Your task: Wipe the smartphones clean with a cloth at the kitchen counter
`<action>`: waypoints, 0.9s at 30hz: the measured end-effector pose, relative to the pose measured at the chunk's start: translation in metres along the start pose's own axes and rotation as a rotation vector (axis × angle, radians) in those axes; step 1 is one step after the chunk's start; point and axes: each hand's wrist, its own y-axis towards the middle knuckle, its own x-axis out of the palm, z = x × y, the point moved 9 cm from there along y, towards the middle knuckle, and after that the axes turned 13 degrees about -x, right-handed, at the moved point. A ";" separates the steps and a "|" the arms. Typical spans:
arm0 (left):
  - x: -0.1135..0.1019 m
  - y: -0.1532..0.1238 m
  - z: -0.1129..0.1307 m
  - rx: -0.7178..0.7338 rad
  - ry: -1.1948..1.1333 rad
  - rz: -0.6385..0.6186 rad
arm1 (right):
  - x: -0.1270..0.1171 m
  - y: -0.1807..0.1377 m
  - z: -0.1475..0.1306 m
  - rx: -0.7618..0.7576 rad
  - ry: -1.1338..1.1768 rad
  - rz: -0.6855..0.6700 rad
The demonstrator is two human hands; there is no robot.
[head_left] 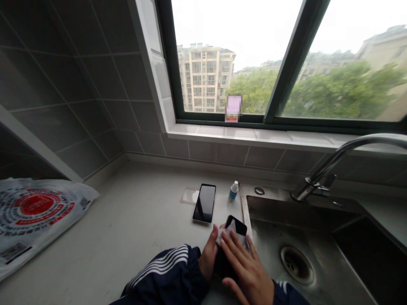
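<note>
My left hand [208, 255] is closed round the side of a dark smartphone [241, 226] near the front edge of the sink. Over its screen, my right hand [251, 271] presses a thin white wipe [233, 229] with outstretched fingers. Much of the phone and part of the wipe are hidden under the right hand. Just beyond my hands, a second smartphone [205, 204] lies on the counter, screen up. Beside it on the left is a clear phone case [188, 195], partly covered. A small spray bottle [233, 192] with a white cap stands to the right.
On the right is a steel sink [263, 226] with a drain [297, 263] and a curved faucet [332, 163]. A printed white plastic bag [41, 212] lies at the left of the pale counter [127, 220]. Behind runs a tiled wall below a window [263, 59].
</note>
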 end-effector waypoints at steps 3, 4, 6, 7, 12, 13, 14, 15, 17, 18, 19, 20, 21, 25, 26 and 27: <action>-0.008 -0.003 0.004 -0.012 -0.077 0.133 | -0.001 0.006 -0.024 -0.183 -0.033 0.058; -0.009 -0.005 0.005 -0.024 -0.084 0.164 | -0.002 0.007 -0.029 -0.230 -0.043 0.072; -0.009 -0.009 0.006 -0.046 -0.093 0.210 | -0.001 0.007 -0.034 -0.288 -0.055 0.077; -0.009 -0.010 0.006 -0.055 -0.099 0.226 | -0.001 0.007 -0.034 -0.300 -0.057 0.073; -0.009 -0.011 0.005 -0.074 -0.141 0.219 | -0.007 0.007 -0.032 -0.289 -0.040 0.097; -0.009 -0.010 0.006 -0.072 -0.138 0.199 | -0.008 0.007 -0.031 -0.281 -0.037 0.104; -0.008 -0.010 0.006 -0.071 -0.133 0.177 | -0.008 0.007 -0.031 -0.274 -0.035 0.108; -0.007 -0.009 0.006 -0.070 -0.128 0.153 | -0.007 0.006 -0.030 -0.267 -0.035 0.110; -0.004 -0.007 0.006 -0.069 -0.134 0.112 | -0.005 0.006 -0.029 -0.246 -0.034 0.111; -0.002 -0.007 0.005 -0.067 -0.145 0.096 | -0.004 0.005 -0.028 -0.235 -0.035 0.110; 0.000 -0.006 0.005 -0.064 -0.159 0.082 | -0.003 0.005 -0.027 -0.224 -0.036 0.107; 0.001 -0.006 0.005 -0.054 -0.175 0.070 | -0.002 0.005 -0.026 -0.208 -0.037 0.102; 0.003 -0.006 0.005 -0.036 -0.193 0.059 | -0.001 0.004 -0.024 -0.191 -0.036 0.095; 0.008 -0.007 0.003 -0.002 -0.252 0.039 | -0.004 0.003 -0.016 -0.117 -0.030 0.092; 0.009 -0.007 0.002 -0.007 -0.258 0.038 | -0.005 0.002 -0.015 -0.105 -0.031 0.086; 0.010 -0.007 0.001 -0.016 -0.259 0.036 | -0.005 0.002 -0.014 -0.098 -0.033 0.076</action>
